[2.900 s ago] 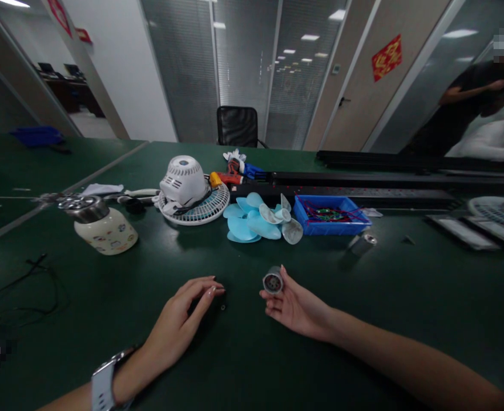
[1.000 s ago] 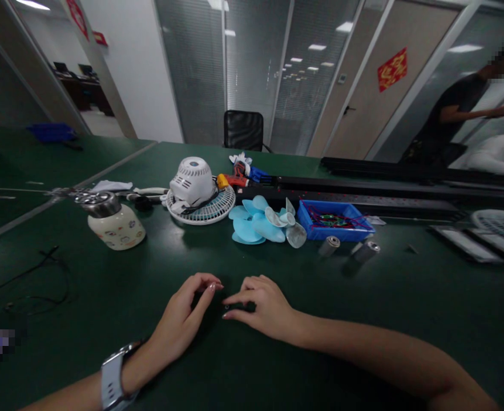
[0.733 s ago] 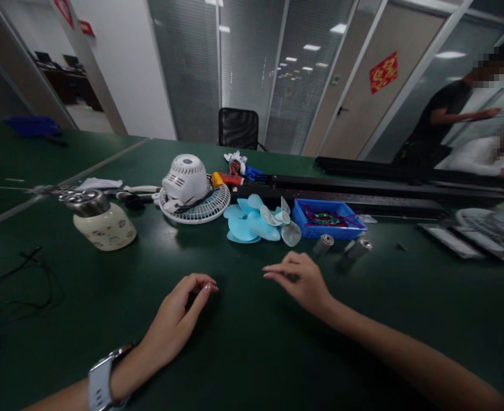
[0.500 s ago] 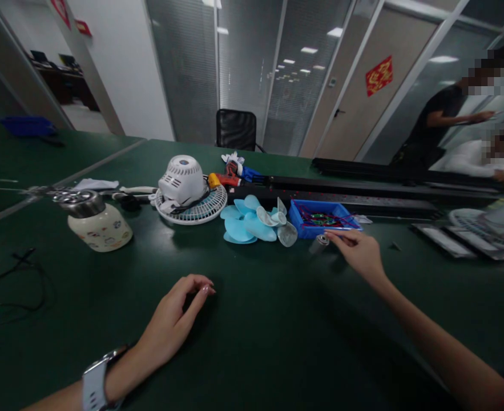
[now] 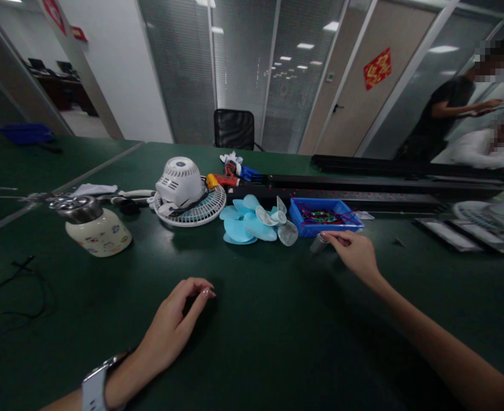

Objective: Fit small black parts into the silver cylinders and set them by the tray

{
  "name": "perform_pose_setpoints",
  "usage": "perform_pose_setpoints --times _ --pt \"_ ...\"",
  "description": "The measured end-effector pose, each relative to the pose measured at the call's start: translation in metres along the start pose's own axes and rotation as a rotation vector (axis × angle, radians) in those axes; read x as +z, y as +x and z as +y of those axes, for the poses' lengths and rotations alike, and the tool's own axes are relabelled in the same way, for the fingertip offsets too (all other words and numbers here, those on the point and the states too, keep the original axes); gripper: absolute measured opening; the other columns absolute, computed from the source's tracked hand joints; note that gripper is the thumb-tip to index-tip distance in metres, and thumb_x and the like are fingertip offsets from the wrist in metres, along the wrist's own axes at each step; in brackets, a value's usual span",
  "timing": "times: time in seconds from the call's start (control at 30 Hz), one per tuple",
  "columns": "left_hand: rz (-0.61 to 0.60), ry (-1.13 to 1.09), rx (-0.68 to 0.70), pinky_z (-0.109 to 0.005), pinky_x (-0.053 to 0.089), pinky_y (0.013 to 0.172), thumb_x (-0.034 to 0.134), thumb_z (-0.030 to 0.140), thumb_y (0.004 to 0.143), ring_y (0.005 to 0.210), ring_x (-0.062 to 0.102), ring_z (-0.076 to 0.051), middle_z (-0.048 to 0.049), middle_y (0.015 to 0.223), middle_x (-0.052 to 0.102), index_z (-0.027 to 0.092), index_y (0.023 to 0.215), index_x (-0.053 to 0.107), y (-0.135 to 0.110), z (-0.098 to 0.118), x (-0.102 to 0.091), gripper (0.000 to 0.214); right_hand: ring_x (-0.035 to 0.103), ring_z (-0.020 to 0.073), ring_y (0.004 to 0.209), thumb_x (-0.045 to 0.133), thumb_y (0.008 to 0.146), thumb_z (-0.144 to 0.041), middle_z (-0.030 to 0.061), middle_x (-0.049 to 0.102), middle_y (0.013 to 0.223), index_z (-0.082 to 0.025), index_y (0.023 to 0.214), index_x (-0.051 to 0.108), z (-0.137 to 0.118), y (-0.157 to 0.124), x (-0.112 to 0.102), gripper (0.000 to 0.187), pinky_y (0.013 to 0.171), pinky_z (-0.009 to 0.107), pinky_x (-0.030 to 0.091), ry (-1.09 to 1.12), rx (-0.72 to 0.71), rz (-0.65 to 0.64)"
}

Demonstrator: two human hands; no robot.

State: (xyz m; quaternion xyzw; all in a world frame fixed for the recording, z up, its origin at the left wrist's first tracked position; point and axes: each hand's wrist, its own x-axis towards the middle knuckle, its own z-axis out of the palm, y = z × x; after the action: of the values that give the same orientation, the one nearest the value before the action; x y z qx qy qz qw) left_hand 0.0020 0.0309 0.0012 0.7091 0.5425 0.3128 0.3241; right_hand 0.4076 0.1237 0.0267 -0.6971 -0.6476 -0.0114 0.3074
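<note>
My right hand (image 5: 354, 251) reaches far forward across the green table (image 5: 255, 342). Its fingertips pinch the end of a small metal cylinder (image 5: 318, 244) that lies just in front of a blue bin (image 5: 297, 220) of coloured wires. My left hand (image 5: 177, 319), with a watch on its wrist, rests near me on the table. Its fingers are curled close together with the tips down, and whatever is under them is hidden.
Pale blue fan blades (image 5: 245, 222) lie left of the bin. Behind them a white motor housing (image 5: 178, 181) sits on a fan grille (image 5: 204, 208). A cream jar with a metal lid (image 5: 93, 228) stands at left, near a black cable (image 5: 16, 279). Long black rails (image 5: 363, 197) cross the back. Two people are at far right.
My right hand set a metal cylinder down by the bin, came back beside my left hand, then stretched out again to a cylinder. My left hand stayed put.
</note>
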Motion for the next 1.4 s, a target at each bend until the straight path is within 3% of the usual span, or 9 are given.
perform_pose_setpoints --times 0.13,0.33,0.5,0.6,0.73,0.9,1.03,1.23,1.4 --pt "0.002 0.003 0.01 -0.037 0.049 0.085 0.043 0.042 0.097 0.096 0.064 -0.023 -0.005 0.101 0.067 0.023 0.106 0.057 0.001 0.001 0.0 0.025 0.053 0.0171 0.06 0.047 0.085 -0.06 0.0042 0.064 0.072 -0.027 0.098 0.077 0.002 -0.002 -0.008 0.047 0.056 0.029 0.036 -0.061 -0.028 -0.012" --pt "0.001 0.006 0.023 -0.037 0.05 0.084 0.043 0.042 0.096 0.096 0.064 -0.023 -0.0046 0.1 0.067 0.024 0.106 0.058 0.002 -0.001 0.001 0.025 0.06 0.0281 0.094 0.057 0.081 -0.059 0.0135 0.064 0.103 -0.02 0.124 0.065 0.038 -0.02 -0.029 0.058 0.082 0.042 0.046 -0.214 -0.016 0.39" --pt "-0.006 0.007 0.009 -0.038 0.05 0.084 0.043 0.042 0.097 0.096 0.064 -0.023 -0.0046 0.1 0.067 0.024 0.107 0.057 0.002 -0.002 0.001 0.025 0.067 0.0291 0.093 0.067 0.07 -0.057 0.0137 0.071 0.103 -0.014 0.122 0.062 0.08 -0.021 -0.013 0.068 0.083 0.043 0.051 0.048 0.178 0.08" --pt "0.0 0.004 0.005 -0.038 0.05 0.084 0.042 0.041 0.097 0.096 0.064 -0.023 -0.005 0.101 0.067 0.024 0.107 0.056 0.002 -0.001 0.001 0.025 0.07 0.0291 0.087 0.069 0.067 -0.059 0.0113 0.074 0.092 -0.015 0.108 0.069 0.081 -0.024 -0.005 0.06 0.082 0.042 0.053 0.124 0.236 0.097" --pt "0.0 0.01 0.047 -0.038 0.051 0.084 0.045 0.038 0.097 0.096 0.063 -0.023 -0.0061 0.102 0.066 0.023 0.107 0.057 0.001 0.003 0.004 0.021 0.069 0.0289 0.084 0.07 0.068 -0.059 0.0114 0.074 0.096 -0.018 0.105 0.07 0.035 -0.057 -0.007 0.056 0.08 0.045 0.053 0.158 0.068 0.147" --pt "-0.033 0.068 0.345 -0.04 0.049 0.096 0.052 0.023 0.095 0.113 0.057 -0.023 -0.0068 0.117 0.065 0.026 0.116 0.058 -0.008 0.012 0.005 0.023 0.068 0.0253 0.091 0.076 0.071 -0.046 0.0041 0.075 0.101 -0.03 0.108 0.067 -0.07 -0.108 0.012 0.042 0.091 0.048 0.047 0.431 -0.445 -0.321" --pt "-0.13 0.199 0.599 -0.044 0.043 0.105 0.06 0.017 0.09 0.133 0.043 -0.027 -0.0034 0.144 0.053 0.035 0.134 0.052 -0.018 0.019 0.0 0.048 0.068 0.018 0.074 0.077 0.071 -0.041 0.0012 0.075 0.09 -0.028 0.107 0.064 -0.129 -0.119 0.041 0.04 0.09 0.043 0.044 0.649 -0.608 -0.488" --pt "-0.237 0.297 0.672 -0.05 0.039 0.106 0.057 0.015 0.091 0.138 0.038 -0.029 -0.0007 0.146 0.052 0.038 0.14 0.046 -0.016 0.022 0.001 0.055 0.062 0.0144 0.064 0.074 0.07 -0.029 -0.0018 0.068 0.071 -0.022 0.088 0.062 -0.143 -0.119 0.06 0.022 0.081 0.036 0.045 0.695 -0.654 -0.4" --pt "-0.163 0.177 0.636 -0.047 0.04 0.104 0.055 0.012 0.092 0.135 0.044 -0.027 -0.0017 0.137 0.061 0.034 0.137 0.051 -0.01 0.024 0.005 0.05 0.064 0.0141 0.069 0.073 0.074 -0.036 -0.0007 0.07 0.077 -0.022 0.084 0.061 -0.143 -0.12 0.057 0.02 0.083 0.035 0.043 0.684 -0.656 -0.424"
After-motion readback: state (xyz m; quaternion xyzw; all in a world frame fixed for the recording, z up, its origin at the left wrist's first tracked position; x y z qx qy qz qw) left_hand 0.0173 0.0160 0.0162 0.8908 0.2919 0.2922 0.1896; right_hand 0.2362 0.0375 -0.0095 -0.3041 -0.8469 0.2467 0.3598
